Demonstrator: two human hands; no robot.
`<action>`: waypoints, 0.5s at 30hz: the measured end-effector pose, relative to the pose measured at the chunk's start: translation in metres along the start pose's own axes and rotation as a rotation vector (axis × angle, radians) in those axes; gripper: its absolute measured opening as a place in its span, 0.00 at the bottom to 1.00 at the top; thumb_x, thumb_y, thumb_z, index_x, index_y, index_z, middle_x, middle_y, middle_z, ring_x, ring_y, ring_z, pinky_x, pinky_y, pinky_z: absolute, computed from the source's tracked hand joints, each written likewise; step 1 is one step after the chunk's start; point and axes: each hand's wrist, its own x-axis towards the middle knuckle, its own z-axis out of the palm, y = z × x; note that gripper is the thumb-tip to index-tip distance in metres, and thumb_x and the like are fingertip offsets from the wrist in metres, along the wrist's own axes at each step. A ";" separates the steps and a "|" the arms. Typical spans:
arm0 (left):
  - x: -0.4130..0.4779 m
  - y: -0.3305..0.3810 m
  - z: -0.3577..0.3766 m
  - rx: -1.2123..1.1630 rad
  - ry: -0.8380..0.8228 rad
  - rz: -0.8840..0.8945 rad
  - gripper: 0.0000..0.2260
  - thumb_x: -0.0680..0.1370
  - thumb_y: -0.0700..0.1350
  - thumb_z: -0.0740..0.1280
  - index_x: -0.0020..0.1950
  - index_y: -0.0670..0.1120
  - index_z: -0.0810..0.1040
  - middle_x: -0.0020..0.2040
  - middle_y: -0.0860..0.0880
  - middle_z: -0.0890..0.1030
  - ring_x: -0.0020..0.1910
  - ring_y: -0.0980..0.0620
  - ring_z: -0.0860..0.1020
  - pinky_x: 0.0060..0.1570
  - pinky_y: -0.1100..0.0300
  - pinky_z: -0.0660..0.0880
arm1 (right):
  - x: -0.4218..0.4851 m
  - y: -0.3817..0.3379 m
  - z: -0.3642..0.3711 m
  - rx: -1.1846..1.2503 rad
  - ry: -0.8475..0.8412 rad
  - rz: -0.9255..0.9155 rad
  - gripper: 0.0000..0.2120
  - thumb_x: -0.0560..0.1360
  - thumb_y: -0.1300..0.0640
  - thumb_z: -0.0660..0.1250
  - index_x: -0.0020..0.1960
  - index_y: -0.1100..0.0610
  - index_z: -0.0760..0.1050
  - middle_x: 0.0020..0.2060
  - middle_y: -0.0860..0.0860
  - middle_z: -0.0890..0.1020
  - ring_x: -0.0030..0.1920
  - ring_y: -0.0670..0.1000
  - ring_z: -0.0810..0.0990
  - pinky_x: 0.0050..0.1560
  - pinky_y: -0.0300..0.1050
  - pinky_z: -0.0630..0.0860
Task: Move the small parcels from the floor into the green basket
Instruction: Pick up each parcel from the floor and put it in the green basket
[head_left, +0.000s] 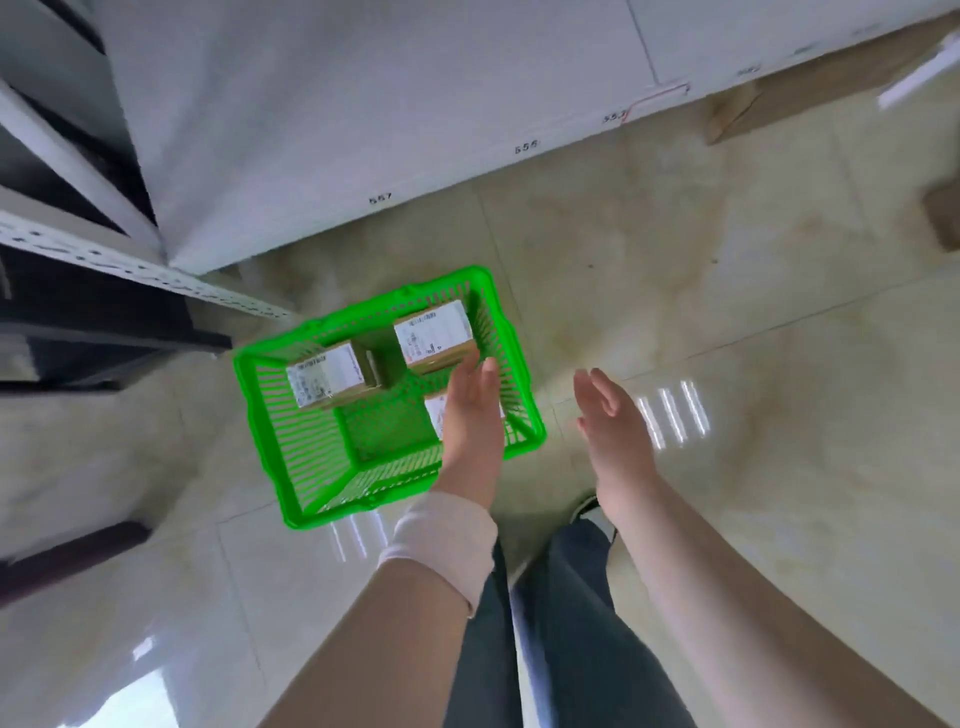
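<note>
The green basket (306, 457) stands on the tiled floor in the middle of the view. Inside it lie small cardboard parcels with white labels: one at the left (324, 382), one at the far right (435, 335), and a third (435, 413) mostly hidden under my left hand. A small brown box (382, 366) sits between the first two. My left hand (472, 415) hovers over the basket's right side, fingers straight, holding nothing. My right hand (610, 421) hangs over the floor to the right of the basket, fingers straight and empty.
A white shelf unit (363, 104) with number tags runs along the back. A metal rack (104, 260) stands at the left. Cardboard boxes (779, 104) sit at the far right near the wall. My legs and a shoe (587, 512) are below the basket.
</note>
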 end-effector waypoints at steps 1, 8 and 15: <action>-0.013 0.013 0.011 0.006 -0.021 0.015 0.23 0.78 0.53 0.58 0.71 0.48 0.65 0.70 0.44 0.70 0.69 0.45 0.69 0.70 0.47 0.65 | -0.009 -0.010 -0.014 0.041 0.014 -0.001 0.26 0.77 0.48 0.61 0.73 0.55 0.63 0.71 0.51 0.69 0.69 0.50 0.70 0.69 0.41 0.64; -0.113 0.087 0.149 0.096 -0.214 0.113 0.19 0.81 0.48 0.55 0.71 0.47 0.64 0.70 0.44 0.71 0.65 0.48 0.71 0.64 0.55 0.66 | -0.026 -0.071 -0.167 0.316 0.096 -0.048 0.23 0.77 0.50 0.63 0.70 0.55 0.67 0.69 0.50 0.72 0.68 0.47 0.71 0.72 0.49 0.64; -0.187 0.127 0.350 0.063 -0.319 0.102 0.17 0.79 0.49 0.59 0.68 0.49 0.69 0.68 0.44 0.73 0.67 0.48 0.71 0.70 0.49 0.65 | 0.000 -0.107 -0.374 0.415 0.172 -0.094 0.23 0.77 0.50 0.63 0.70 0.54 0.66 0.68 0.50 0.73 0.68 0.48 0.71 0.72 0.49 0.64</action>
